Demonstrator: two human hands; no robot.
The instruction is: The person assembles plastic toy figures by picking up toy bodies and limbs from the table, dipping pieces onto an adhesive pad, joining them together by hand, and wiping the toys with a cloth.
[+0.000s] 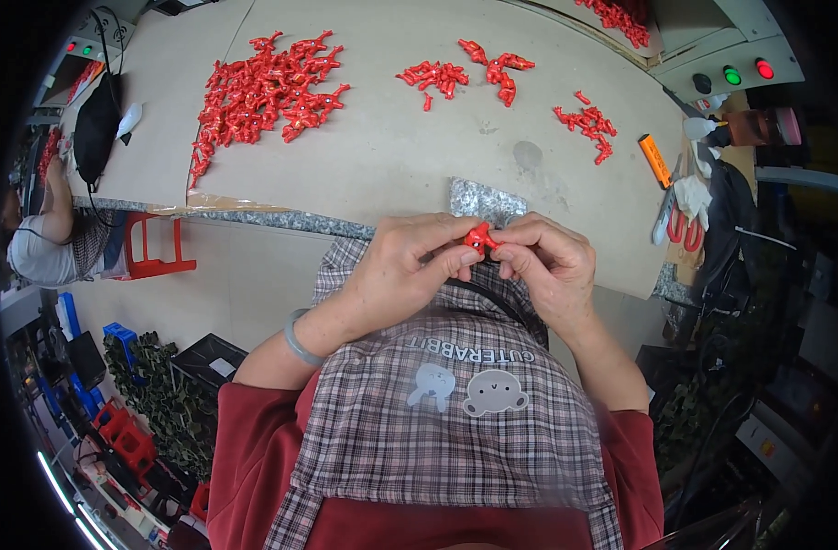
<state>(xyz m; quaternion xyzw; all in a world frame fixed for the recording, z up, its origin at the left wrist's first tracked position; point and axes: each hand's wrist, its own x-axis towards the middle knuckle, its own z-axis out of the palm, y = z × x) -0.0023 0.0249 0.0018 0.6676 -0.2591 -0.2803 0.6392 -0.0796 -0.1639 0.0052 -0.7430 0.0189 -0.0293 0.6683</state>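
Note:
A small glossy red plastic figure piece (478, 239) is pinched between my two hands, just over the table's front edge. My left hand (415, 258) grips its left side between thumb and fingers. On its right side, my right hand (552, 262) closes thumb and fingertips round a protruding part. Whether it is one part or two joined together, I cannot tell. Farther off on the table lie a big heap of similar red pieces (263, 96) at the left, a small cluster of red parts (434, 77) in the middle, and another group (587, 124) at the right.
A beige board (373, 137) covers the table. Near its right edge are an orange box cutter (655, 160), red-handled scissors (684, 229) and a bottle with a pink cap (769, 127). A control box (735, 78) stands back right. Another person (48, 229) sits far left near a red stool (158, 247).

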